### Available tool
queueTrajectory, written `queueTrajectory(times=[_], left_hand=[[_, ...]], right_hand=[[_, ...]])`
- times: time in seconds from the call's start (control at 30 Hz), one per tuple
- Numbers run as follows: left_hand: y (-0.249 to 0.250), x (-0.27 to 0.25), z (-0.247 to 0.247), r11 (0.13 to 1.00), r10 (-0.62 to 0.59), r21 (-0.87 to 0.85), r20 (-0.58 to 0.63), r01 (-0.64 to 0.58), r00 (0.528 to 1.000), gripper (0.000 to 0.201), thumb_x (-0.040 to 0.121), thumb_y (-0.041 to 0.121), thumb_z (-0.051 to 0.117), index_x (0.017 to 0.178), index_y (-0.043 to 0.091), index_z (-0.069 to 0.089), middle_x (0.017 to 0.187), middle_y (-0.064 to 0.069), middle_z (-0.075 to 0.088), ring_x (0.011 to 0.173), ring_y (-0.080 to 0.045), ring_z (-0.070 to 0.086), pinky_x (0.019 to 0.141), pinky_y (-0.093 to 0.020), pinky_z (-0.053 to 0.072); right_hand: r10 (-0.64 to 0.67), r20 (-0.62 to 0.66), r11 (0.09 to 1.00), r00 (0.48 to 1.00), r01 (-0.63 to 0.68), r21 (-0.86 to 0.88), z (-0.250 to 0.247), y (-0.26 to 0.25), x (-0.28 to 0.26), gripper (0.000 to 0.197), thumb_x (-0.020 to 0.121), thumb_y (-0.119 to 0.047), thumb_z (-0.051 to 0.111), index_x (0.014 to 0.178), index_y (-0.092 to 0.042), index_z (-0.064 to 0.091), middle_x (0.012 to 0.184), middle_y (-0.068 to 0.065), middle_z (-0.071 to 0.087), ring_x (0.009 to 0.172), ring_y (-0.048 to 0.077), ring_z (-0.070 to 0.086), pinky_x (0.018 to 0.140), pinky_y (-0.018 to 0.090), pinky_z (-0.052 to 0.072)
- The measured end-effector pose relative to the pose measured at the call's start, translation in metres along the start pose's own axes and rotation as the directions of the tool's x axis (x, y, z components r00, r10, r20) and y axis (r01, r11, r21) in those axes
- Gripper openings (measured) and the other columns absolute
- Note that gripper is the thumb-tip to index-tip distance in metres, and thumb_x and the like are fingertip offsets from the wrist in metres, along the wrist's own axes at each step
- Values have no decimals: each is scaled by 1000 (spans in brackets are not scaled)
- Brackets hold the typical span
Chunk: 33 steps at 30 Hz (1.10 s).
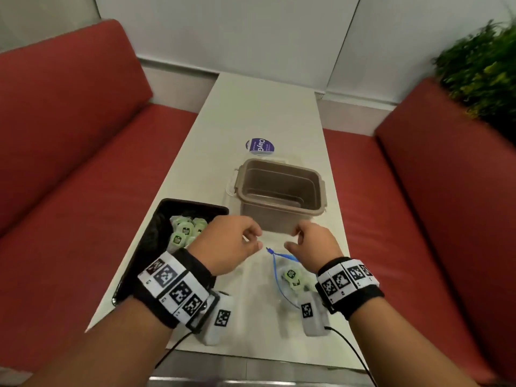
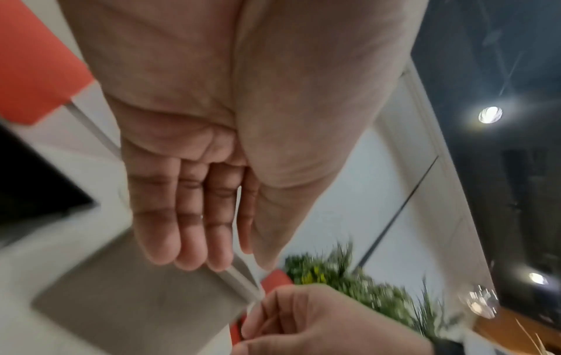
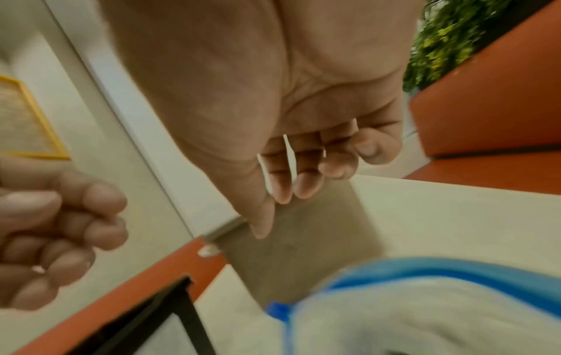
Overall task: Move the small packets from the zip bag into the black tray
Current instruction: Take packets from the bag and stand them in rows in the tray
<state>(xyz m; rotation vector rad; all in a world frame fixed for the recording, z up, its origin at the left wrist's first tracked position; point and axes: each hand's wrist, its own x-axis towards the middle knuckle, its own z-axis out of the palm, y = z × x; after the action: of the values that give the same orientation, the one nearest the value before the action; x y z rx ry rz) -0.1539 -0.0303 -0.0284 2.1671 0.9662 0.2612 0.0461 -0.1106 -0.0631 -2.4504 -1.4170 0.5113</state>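
Both hands hover low in the middle with loose, empty fingers – the left hand (image 1: 223,244) beside the black tray (image 1: 156,219) of small packets (image 1: 185,230), the right hand (image 1: 314,243) above the zip bag (image 1: 282,277).

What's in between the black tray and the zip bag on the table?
The left hand hovers over that gap in the head view. Beneath it only bare white table shows between the black tray and the zip bag.

We see bare tabletop (image 1: 259,113) in the upper centre of the frame. Lower down, the brown container (image 1: 279,195) blocks the centre, the black tray (image 1: 156,233) the left, the zip bag (image 1: 282,277) the right.
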Motion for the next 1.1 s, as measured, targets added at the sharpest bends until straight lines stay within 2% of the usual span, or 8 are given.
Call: queueTrajectory(times=[0.23, 0.43, 0.63, 0.73, 0.87, 0.93, 1.03, 1.1], left_hand=[[23, 33, 149, 980, -36, 200, 276, -20, 960, 20, 90, 24, 63, 104, 17, 74, 104, 0, 73, 99, -17, 65, 89, -27, 49], [23, 31, 196, 907, -185, 418, 270, 58, 945, 14, 85, 25, 65, 77, 15, 58, 91, -6, 68, 86, -24, 62, 74, -30, 47], [34, 30, 209, 900, -195, 432, 278, 59, 941, 17, 86, 27, 65, 103, 26, 66, 97, 1, 70, 90, -20, 64, 80, -32, 53], [40, 29, 209, 897, -206, 437, 264, 74, 942, 19, 92, 23, 58, 108, 19, 68, 101, -3, 70, 94, -23, 64, 73, -28, 46], [40, 25, 204, 939, -171, 333, 238, 85, 956, 9, 90, 23, 60, 84, 20, 65, 81, 0, 65, 80, -20, 60, 67, -28, 43], [34, 23, 202, 961, -173, 248, 208, 119, 963, 26, 86, 25, 66, 66, 25, 51, 67, 7, 53, 69, -15, 53, 61, -27, 40], [29, 22, 198, 979, -183, 122, 169, 164, 968, 39, 81, 31, 76, 59, 25, 45, 61, 10, 45, 58, -7, 42, 54, -19, 33], [27, 23, 196, 982, -177, 95, 126, 166, 976, 43, 79, 35, 78, 57, 22, 44, 58, 9, 42, 54, -6, 38, 52, -17, 30]], right_hand=[[295, 205, 954, 933, -275, -120, 48, 106, -38, 72, 71, -47, 79, 118, -14, 35, 114, 10, 51, 101, 32, 61, 73, 35, 47], [273, 364, 961, 891, -273, -52, 67, 136, -36, 12, 86, -24, 60, 85, -14, 53, 92, 8, 64, 85, 30, 68, 67, 32, 53], [161, 260, 944, 952, -225, 240, 60, 136, -22, 13, 84, -5, 58, 83, -16, 50, 90, 9, 62, 82, 28, 59, 68, 27, 41], [110, 286, 890, 952, -223, 399, 55, 137, -17, 17, 84, 1, 51, 82, -15, 54, 83, 7, 60, 78, 25, 57, 67, 26, 42], [116, 351, 784, 929, -303, 542, 54, 138, -14, 9, 77, -10, 51, 72, -13, 57, 73, 8, 59, 73, 26, 57, 67, 33, 46], [134, 378, 738, 916, -347, 579, 52, 137, -17, 9, 66, -19, 50, 67, -13, 56, 70, 7, 55, 68, 25, 54, 65, 33, 45], [148, 461, 672, 875, -431, 602, 51, 138, -19, 5, 76, -18, 58, 72, -21, 58, 73, 0, 56, 65, 18, 54, 63, 29, 48], [140, 453, 679, 880, -419, 603, 56, 142, -16, 10, 69, -21, 60, 78, -16, 62, 79, 5, 60, 76, 29, 61, 72, 38, 54]])
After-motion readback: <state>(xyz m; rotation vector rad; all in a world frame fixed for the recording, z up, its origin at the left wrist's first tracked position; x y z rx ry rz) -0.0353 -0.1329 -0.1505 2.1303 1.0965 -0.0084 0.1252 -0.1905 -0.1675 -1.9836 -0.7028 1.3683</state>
